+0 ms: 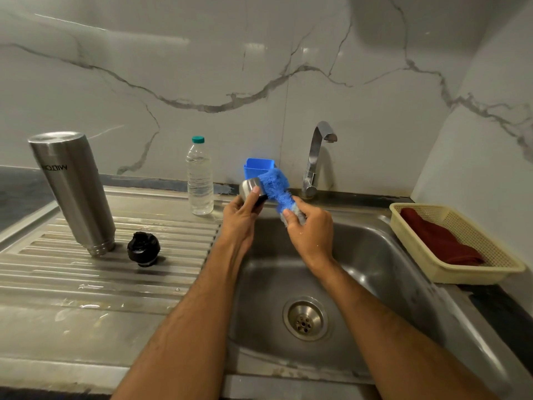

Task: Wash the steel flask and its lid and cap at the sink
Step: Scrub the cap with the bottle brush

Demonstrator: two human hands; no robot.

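The steel flask (72,192) stands upside down on the ribbed drainboard (86,272) at the left. Its black lid (143,249) lies beside it, to the right. Over the sink's back left corner, my left hand (242,217) holds the small steel cap (250,189). My right hand (310,226) grips a fluffy blue scrubber (277,187) by its grey end, and the blue part presses against the cap. Both hands hover above the steel sink (360,255).
A clear water bottle (199,180) with a green top stands behind the drainboard. A blue container (258,166) sits behind my hands, the tap (315,157) to its right, no water running. A cream basket (409,226) with a dark red cloth (441,241) rests at the sink's right.
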